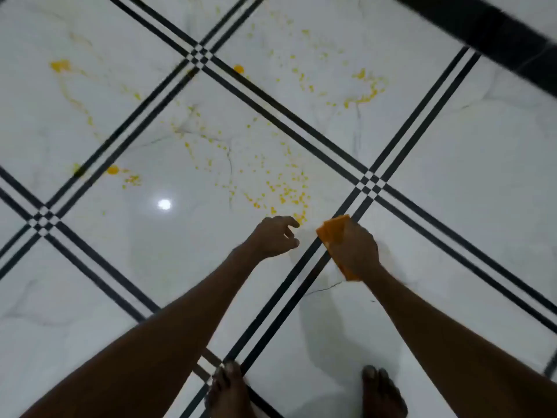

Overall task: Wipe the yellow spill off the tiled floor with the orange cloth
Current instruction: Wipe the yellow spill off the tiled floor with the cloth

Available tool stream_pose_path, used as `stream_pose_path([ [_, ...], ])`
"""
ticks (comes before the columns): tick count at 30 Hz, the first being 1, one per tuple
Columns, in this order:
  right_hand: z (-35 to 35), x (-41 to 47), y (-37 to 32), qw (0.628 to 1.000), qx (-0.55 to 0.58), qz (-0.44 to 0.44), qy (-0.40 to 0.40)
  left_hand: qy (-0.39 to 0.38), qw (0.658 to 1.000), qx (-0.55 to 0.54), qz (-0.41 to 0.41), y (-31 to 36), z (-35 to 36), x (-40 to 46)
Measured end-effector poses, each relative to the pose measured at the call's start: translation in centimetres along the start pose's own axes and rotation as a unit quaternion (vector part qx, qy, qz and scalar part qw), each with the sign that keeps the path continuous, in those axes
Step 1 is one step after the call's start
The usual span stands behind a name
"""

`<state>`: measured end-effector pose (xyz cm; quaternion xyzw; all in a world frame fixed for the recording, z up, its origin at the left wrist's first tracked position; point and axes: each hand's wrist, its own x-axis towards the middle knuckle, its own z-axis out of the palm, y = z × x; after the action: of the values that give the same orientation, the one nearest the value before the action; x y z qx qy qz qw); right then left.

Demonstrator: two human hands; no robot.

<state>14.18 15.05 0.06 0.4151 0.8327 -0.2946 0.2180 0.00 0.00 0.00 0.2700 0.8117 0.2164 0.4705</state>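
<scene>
Right hand (357, 248) is clamped on the orange cloth (333, 230), hiding most of it, beside the yellow spill (286, 191) on the tiled floor (452, 191). Left hand (274, 236) hovers empty, fingers loosely curled. 2 bare feet (229, 390) are cut off below.

Spill (280, 188) on floor (452, 176) ahead of hands; cloth (333, 232) right of spill's near edge.

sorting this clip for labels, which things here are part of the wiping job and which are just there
Part of the job:
orange cloth, gripped in the right hand
yellow spill, scattered drops and blobs across several tiles
tiled floor
left hand, empty, fingers curled

Just there:
bare feet
black band, top right
ceiling light reflection
</scene>
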Motion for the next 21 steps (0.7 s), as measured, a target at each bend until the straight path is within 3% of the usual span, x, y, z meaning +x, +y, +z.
stream_pose_path([
  [3, 4.0, 1.1, 1.8, 0.994, -0.102, -0.019, 0.046, -0.008, 0.998, 0.051, 0.04, -1.0, 1.5, 2.9],
  [8, 5.9, 1.4, 3.6, 0.987, -0.043, -0.033, 0.154, -0.012, 0.976, 0.149, 0.156, -1.1, 3.6, 5.9],
  [13, 1.6, 2.5, 3.3, 0.997, -0.014, -0.038, 0.066, 0.01, 0.944, 0.19, 0.269, 1.3, 4.0, 8.4],
  [17, -3.0, 3.7, 2.4, 0.999, 0.008, -0.038, 0.026, -0.026, 0.939, 0.201, 0.279, 4.1, 1.8, 10.8],
  [21, -7.0, 4.8, 0.8, 0.998, 0.022, -0.058, 0.029, 0.022, 0.949, 0.112, 0.294, 5.9, -1.5, 11.9],
])
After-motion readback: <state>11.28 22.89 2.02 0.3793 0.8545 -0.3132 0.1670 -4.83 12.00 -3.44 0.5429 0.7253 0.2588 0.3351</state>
